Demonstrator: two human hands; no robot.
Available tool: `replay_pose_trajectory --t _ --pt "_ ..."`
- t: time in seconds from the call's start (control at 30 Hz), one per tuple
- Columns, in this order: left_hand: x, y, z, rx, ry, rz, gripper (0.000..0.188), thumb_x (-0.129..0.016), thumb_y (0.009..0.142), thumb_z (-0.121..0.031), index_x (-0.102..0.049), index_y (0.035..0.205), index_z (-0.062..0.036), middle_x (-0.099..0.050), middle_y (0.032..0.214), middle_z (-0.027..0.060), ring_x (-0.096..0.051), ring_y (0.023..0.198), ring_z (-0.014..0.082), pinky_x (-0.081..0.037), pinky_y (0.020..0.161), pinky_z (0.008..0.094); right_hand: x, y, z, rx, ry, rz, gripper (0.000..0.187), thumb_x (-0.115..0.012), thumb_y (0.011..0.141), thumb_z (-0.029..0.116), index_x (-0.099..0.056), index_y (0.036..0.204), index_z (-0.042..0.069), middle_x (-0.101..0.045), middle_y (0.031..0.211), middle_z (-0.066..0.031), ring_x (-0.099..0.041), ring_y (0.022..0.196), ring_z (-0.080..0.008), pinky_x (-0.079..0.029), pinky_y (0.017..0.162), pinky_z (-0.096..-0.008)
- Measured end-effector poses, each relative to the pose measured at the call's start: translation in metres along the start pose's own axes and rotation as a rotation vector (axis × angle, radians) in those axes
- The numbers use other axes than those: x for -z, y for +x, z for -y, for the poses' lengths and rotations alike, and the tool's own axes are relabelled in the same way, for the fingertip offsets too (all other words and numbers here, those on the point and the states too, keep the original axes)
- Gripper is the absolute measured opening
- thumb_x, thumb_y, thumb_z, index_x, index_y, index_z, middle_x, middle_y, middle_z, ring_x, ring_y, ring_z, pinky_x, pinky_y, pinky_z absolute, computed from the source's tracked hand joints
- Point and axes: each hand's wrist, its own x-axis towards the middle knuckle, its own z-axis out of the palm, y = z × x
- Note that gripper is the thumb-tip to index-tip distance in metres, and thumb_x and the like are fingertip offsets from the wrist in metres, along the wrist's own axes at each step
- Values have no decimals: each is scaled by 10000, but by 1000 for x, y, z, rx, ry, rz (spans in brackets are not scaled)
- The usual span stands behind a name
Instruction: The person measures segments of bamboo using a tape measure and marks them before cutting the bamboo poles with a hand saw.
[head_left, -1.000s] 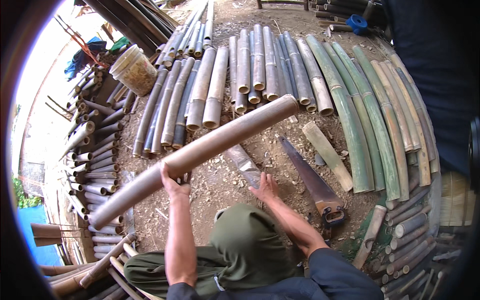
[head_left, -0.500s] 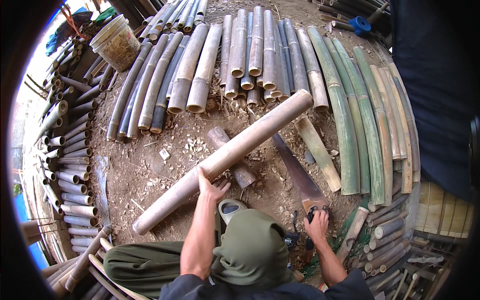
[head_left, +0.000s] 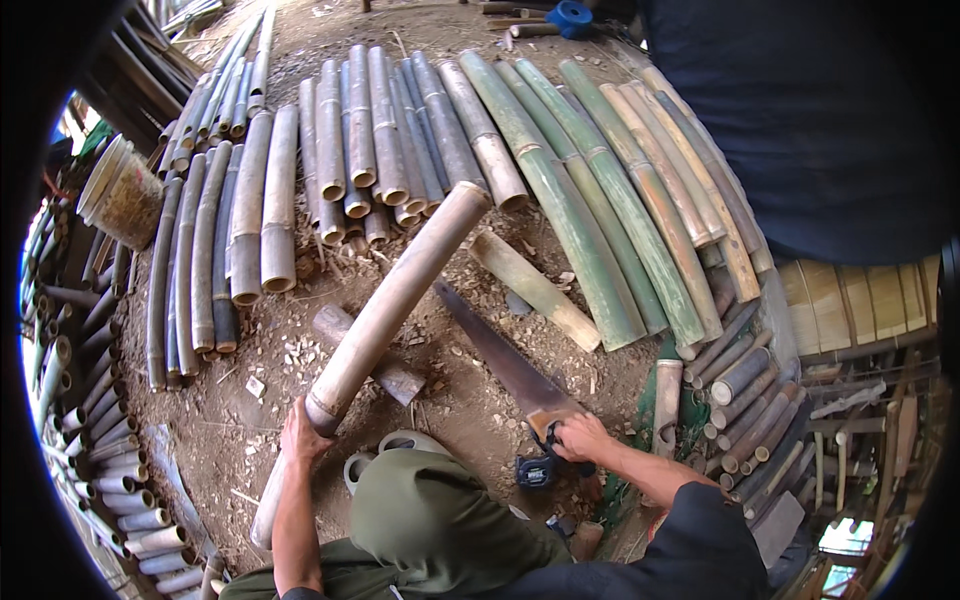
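Note:
My left hand is closed round a thick pale bamboo pole, near a joint toward its near end. The pole slants from the lower left up to the centre and lies across a short log on the ground. In my right hand is the handle of a handsaw. Its dark, tapering blade points away to the upper left, to the right of the pole and apart from it. Beside the handle lies a black tape measure.
Rows of cut bamboo lie ahead, green ones to the right. A short split piece of bamboo lies beyond the saw. Stacked poles line the left, near a dirty bucket. More bamboo is stacked at right.
My view has swung to the right. My left hand has gone from a spread touch under the pole to a grip round it. The pole points more steeply away; the saw stays in my right hand.

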Motion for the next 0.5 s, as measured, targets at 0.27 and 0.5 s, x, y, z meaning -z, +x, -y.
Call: replay_pose_trajectory --t 0.27,0.5 --pt "12 17 -56 -86 -111 -26 1021 -863 488 -292 -429 1368 -10 -605 1226 213 -584 1168 357 -477 1019 432 70 134 -103 -393 85 -669 945 -787 760 274 -261 1505 27 -450 1372 -240 -456 1248 -406 -410 1041 -503" --pt "34 30 -89 -160 -163 -145 920 -845 535 -279 -467 1337 -38 -611 1196 208 -588 1140 373 -489 989 439 85 169 -78 -466 -35 -316 896 -786 766 362 -311 1444 19 -520 1266 -228 -523 1143 -409 -467 958 -494"
